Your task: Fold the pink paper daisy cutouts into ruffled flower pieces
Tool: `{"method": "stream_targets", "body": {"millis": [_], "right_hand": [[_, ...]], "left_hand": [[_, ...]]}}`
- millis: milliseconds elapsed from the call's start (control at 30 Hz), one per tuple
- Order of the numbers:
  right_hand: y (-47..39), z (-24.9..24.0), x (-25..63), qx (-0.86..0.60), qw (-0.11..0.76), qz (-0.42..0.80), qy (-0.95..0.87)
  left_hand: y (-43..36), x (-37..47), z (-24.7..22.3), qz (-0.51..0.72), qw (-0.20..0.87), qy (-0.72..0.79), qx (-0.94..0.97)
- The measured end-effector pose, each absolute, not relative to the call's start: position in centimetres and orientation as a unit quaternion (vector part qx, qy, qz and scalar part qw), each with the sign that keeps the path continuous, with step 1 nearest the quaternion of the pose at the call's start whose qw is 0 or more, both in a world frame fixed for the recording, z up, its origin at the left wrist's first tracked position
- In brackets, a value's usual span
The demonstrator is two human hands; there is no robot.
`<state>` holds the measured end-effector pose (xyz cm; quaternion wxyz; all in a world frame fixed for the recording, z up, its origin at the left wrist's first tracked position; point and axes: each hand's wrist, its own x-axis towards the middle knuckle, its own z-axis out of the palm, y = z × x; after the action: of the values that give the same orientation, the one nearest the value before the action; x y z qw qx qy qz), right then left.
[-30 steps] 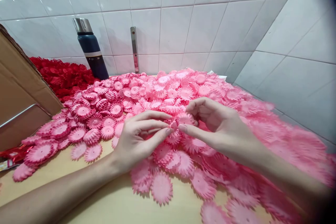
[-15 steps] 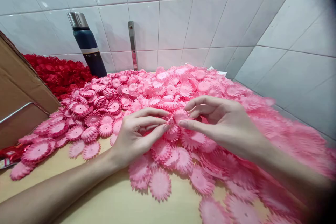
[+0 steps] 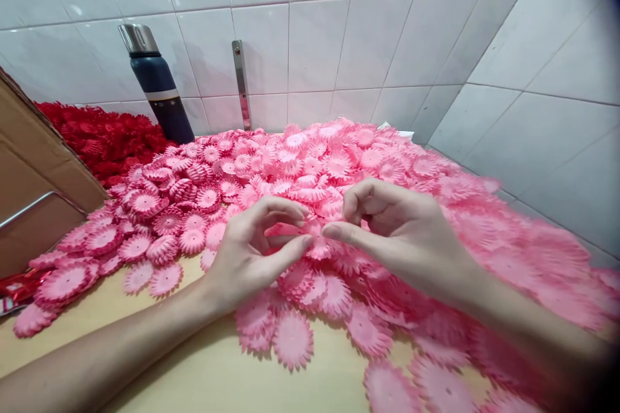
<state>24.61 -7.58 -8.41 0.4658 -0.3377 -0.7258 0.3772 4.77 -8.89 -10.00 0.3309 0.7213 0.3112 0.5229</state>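
Above a heap of scalloped pink flower pieces (image 3: 310, 168), both my hands meet at the fingertips. My left hand (image 3: 259, 242) pinches a small pink flower piece (image 3: 315, 227), its thumb below and index finger above. From the other side, my right hand (image 3: 394, 219) has its thumb tip at the edge of this piece, with the fingers curled in. The piece blends with the pile behind it, so its outline is hard to make out. Flat single pieces lie on the table just below my hands, one round pink flower piece (image 3: 293, 339) among them.
A dark blue bottle (image 3: 162, 97) with a steel cap stands by the tiled wall (image 3: 320, 39). Red flower pieces (image 3: 121, 135) are heaped behind a cardboard box (image 3: 39, 187) at the left. A metal strip (image 3: 241, 84) is fixed to the wall. The tabletop (image 3: 203, 368) is pale yellow.
My right fingers have curled in more over the thumb, and the flower piece shows less between my hands. My left index finger has bent more. The view has shifted slightly.
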Motion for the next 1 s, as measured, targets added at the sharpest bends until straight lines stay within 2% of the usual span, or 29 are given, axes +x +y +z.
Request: {"method": "stream_targets", "body": {"millis": [167,267,433,633,833,1000], "right_hand": [[-7.90,-8.35,24.63,-0.297,0.446,0.354,-0.766],[-8.00,-8.15,24.64,-0.293,0.428,0.329,-0.789],[-8.00,-7.78,24.60,-0.303,0.402,0.334,-0.797],[-7.75,-7.72,24.64,-0.309,0.429,0.374,-0.762],[-7.65,-7.66,24.86,-0.334,0.430,0.345,-0.764],[-7.68,-7.70,24.81,-0.351,0.447,0.312,-0.762]], "left_hand": [[-9.06,4.64,-9.56,0.452,0.278,0.325,0.783],[-9.03,4.76,-9.32,0.437,0.290,0.303,0.796],[-8.59,4.82,-9.43,0.476,0.293,0.328,0.761],[-8.40,4.60,-9.32,0.501,0.283,0.365,0.731],[-8.46,4.36,-9.23,0.500,0.308,0.369,0.721],[-8.75,4.62,-9.14,0.525,0.272,0.369,0.717]]}}
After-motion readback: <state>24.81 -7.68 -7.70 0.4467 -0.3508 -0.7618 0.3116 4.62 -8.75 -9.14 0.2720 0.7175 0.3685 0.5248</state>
